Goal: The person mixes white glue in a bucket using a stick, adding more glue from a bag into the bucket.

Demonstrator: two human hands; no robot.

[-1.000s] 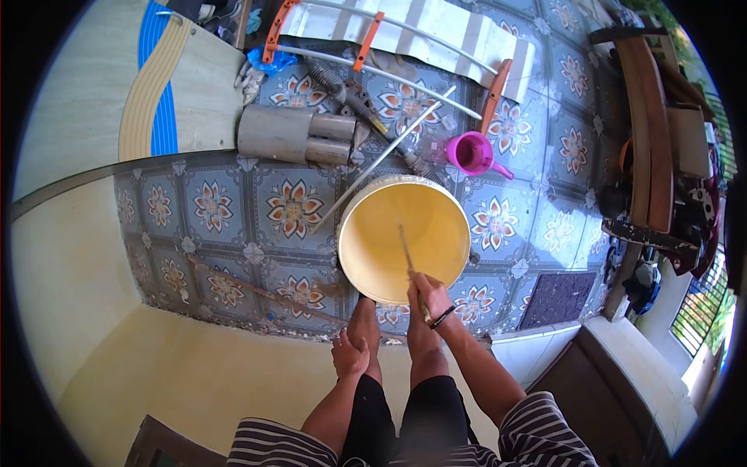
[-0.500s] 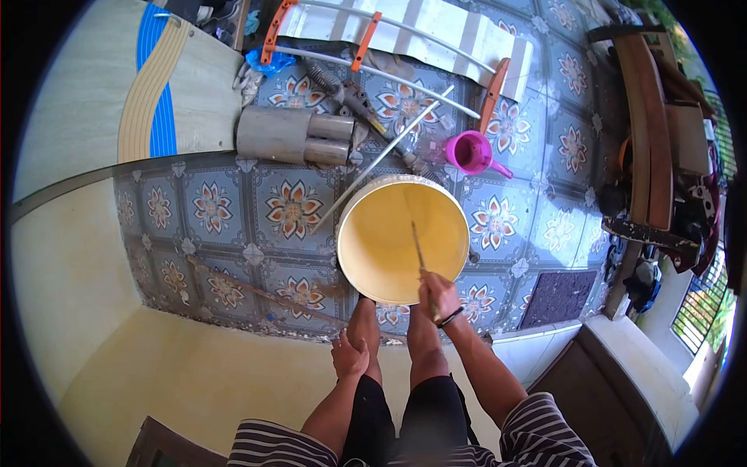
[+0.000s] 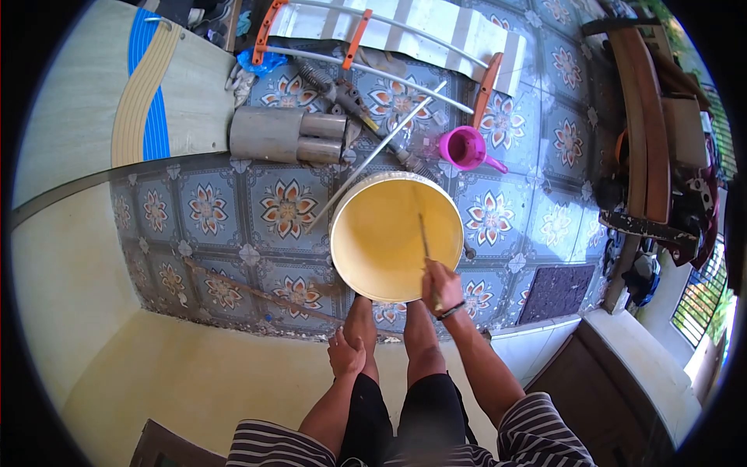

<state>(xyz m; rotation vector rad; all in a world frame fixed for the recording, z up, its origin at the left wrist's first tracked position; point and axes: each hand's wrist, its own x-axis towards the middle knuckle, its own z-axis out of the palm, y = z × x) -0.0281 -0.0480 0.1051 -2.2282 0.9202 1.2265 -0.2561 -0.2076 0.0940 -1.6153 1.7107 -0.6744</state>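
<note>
A single camera sits on the person's head and looks steeply down and forward through a fisheye lens, its picture ringed by a dark circular edge. The person's own legs and striped sleeves fill the bottom, near the lens. The yellow bucket (image 3: 397, 236) lies at the centre, farther below. The patterned tiled floor (image 3: 210, 218) curves away toward the top.

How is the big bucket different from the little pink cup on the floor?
The bucket is much bigger than the pink cup. The bucket is pale outside and full of yellow liquid; the pink cup's contents cannot be made out. The right hand holds a stick in the bucket, while nothing touches the pink cup, which has a side handle. Both are round, upright and stand on the tiled floor.
</note>
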